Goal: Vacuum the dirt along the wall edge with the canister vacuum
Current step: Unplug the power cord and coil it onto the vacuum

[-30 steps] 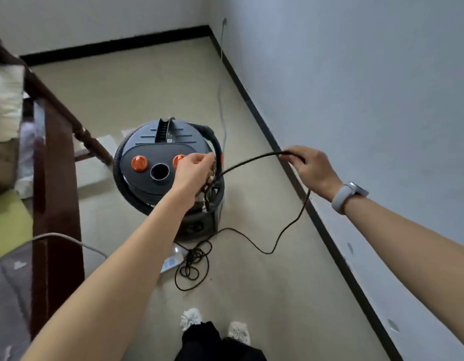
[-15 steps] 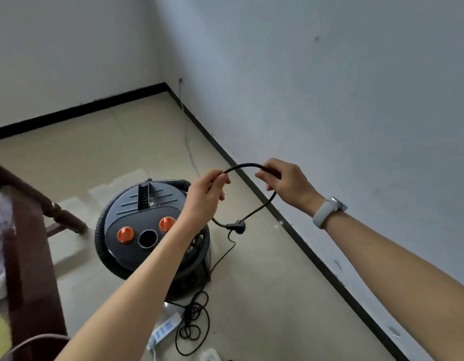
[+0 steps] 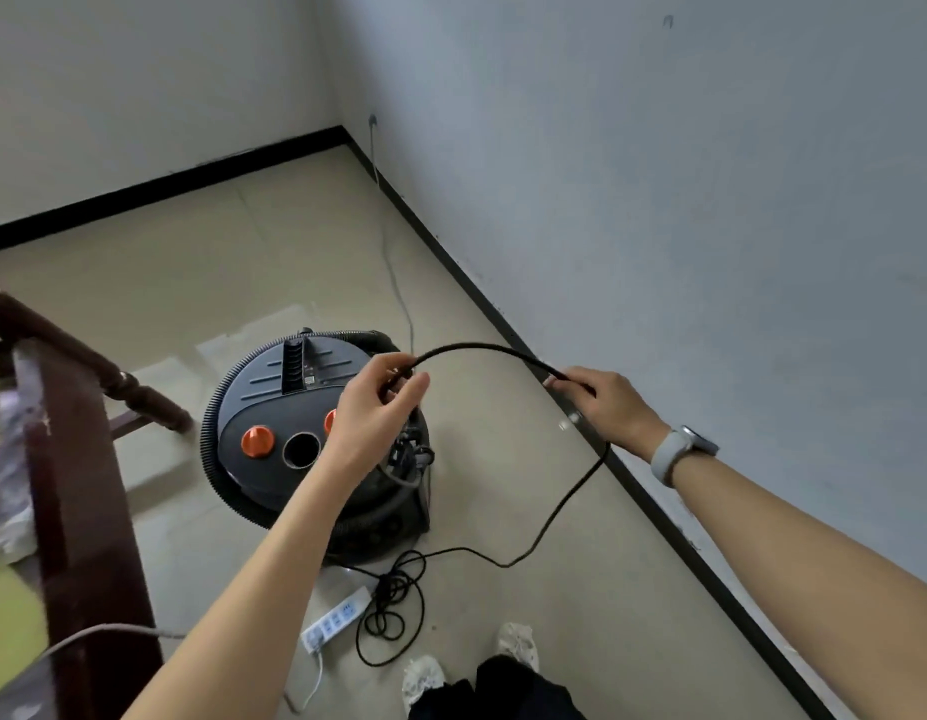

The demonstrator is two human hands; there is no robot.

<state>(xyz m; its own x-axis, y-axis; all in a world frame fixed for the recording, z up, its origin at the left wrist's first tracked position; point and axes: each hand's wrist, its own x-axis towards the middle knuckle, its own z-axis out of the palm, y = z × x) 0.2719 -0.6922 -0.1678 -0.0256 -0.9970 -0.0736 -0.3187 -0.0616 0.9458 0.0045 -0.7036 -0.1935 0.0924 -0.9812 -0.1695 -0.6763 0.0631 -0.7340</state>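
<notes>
Both hands hold the black power cord (image 3: 482, 349): the left hand (image 3: 370, 407) pinches one end of a raised arc of it between thumb and fingers above the vacuum, and the right hand (image 3: 604, 402), with a pale watch (image 3: 677, 453) on its wrist, grips the other end with curled fingers close to the wall. Between the hands the cord bows upward; below the right hand it drops to the floor, curves back toward the vacuum and ends in a loose tangle (image 3: 391, 605) just in front of the machine. The canister vacuum (image 3: 274, 433) stands on the beige floor (image 3: 503, 641), near the right-hand wall (image 3: 684, 200) but apart from it, its dark round lid showing two orange knobs, a round opening between them, and a ribbed hose wrapped around the rim. A white power strip (image 3: 336, 618) lies on the floor beside the tangle. A black baseboard (image 3: 658, 517) runs along the foot of the wall into the corner. At the left stands a piece of dark wooden furniture (image 3: 71, 459). The person's feet in pale slippers (image 3: 518, 644) show at the bottom edge.
</notes>
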